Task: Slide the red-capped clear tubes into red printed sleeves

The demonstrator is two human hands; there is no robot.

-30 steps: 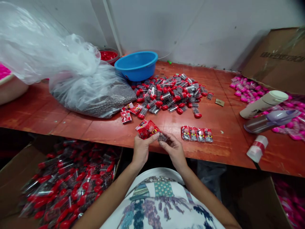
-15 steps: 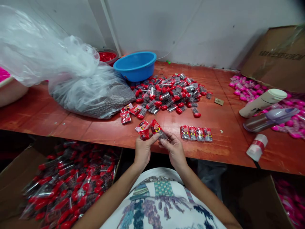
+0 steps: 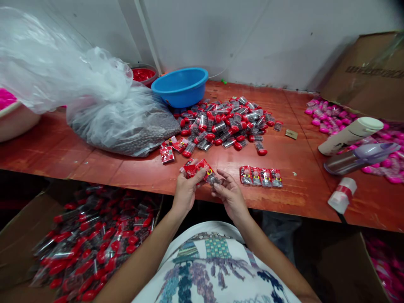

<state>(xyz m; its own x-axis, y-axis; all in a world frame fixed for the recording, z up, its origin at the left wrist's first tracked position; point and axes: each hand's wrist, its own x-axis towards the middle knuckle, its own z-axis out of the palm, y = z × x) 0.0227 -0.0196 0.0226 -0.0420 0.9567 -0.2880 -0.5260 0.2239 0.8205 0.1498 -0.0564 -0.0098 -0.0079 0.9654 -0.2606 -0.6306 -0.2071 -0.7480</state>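
Near the table's front edge, my left hand (image 3: pixel 185 192) pinches a small clear packet (image 3: pixel 208 171) with a red and yellow printed label. A further red printed piece (image 3: pixel 189 169) shows by the left fingers; whether they hold it too is unclear. My right hand (image 3: pixel 232 194) grips the packet's lower end, thumb and fingertips closed on it. To the right, several packets with the same label (image 3: pixel 261 176) lie side by side in a row. Loose red label cards (image 3: pixel 167 155) lie beyond my left hand. Behind is a heap of clear, red-capped containers with dark contents (image 3: pixel 225 122).
A plastic bag of dark beads (image 3: pixel 123 126) and a blue basin (image 3: pixel 179 88) stand behind. At right are a white flask (image 3: pixel 347 136), a purple-lidded bottle (image 3: pixel 353 160), a roll (image 3: pixel 342 194) and pink-capped containers (image 3: pixel 331 115). Below left, a box (image 3: pixel 22 244) holds red-capped containers.
The packet has tilted and lowered slightly between my hands, and my left fingers have shifted over its label. The view has drifted slightly; the things on the table stay put.
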